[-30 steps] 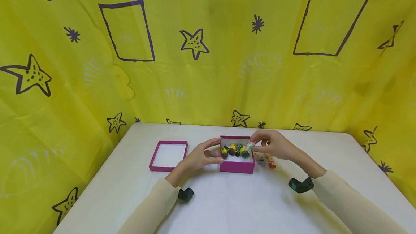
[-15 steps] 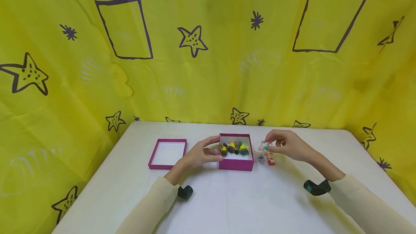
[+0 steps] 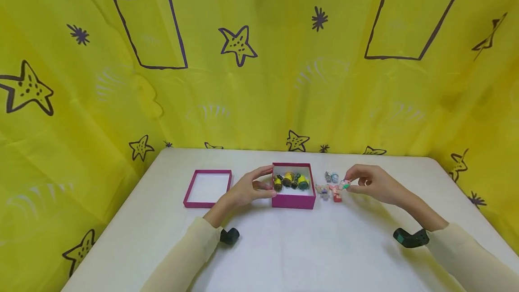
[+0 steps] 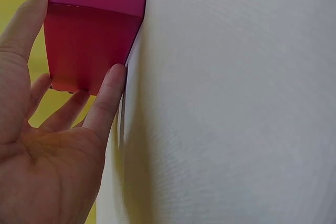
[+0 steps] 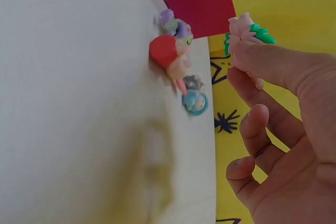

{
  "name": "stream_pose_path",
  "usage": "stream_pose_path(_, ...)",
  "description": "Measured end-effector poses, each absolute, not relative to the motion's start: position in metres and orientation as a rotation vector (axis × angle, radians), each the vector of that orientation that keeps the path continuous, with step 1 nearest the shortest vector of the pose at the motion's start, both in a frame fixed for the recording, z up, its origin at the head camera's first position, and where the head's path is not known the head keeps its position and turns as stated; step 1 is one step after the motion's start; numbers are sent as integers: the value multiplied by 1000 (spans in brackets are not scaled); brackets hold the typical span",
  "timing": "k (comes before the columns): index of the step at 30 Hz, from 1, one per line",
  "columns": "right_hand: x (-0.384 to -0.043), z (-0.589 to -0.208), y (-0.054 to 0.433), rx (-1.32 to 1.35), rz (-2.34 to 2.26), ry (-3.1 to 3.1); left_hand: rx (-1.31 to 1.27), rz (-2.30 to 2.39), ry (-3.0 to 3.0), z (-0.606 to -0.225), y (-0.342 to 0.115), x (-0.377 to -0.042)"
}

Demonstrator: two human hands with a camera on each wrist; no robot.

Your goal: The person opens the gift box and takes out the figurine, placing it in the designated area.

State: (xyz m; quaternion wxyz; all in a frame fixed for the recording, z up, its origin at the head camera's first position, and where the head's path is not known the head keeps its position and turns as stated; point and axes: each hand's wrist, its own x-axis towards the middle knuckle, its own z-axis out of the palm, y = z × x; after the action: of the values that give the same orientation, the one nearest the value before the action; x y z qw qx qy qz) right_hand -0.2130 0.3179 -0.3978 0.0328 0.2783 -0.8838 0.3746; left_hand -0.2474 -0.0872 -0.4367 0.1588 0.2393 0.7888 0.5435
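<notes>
At the left side of a magenta box [image 3: 293, 201], my left hand [image 3: 247, 188] holds it with the thumb at the front corner and fingers reaching toward the back one. Several yellow-and-dark little figures [image 3: 302, 182] lie inside the box. My right hand [image 3: 375, 184] pinches a small pink-and-green figurine [image 5: 241, 27] between thumb and index finger, over the table right of the box. Close by are a red-and-pink figurine [image 5: 167, 53], a purple-and-grey one [image 5: 173, 24] and a blue-haired one [image 5: 195, 102], with a grey one [image 5: 193, 82] partly hidden behind it.
The magenta-rimmed lid [image 3: 207, 204], white inside, lies to the left of the box. All stands on a white table [image 3: 316, 247]. A yellow curtain [image 3: 275, 93] printed with stars hangs behind it.
My right hand has carried the pink-and-green figurine from over the box's right edge out to the right, uncovering the figurines there. The left hand stays at the box.
</notes>
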Motion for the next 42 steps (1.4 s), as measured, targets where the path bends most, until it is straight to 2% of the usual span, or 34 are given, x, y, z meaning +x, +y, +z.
stream_pose_path(8, -212, -410, 332, 802, 1201, -2758, 676, 1561, 2248, -437, -87, -249)
stream_pose_path(31, -222, -430, 337, 987, 1287, -2772, 670, 1544, 2252, -435, -88, -247)
stream_pose_path(42, -223, -427, 336, 872, 1278, -2865, 672, 1544, 2253, -434, -88, -246)
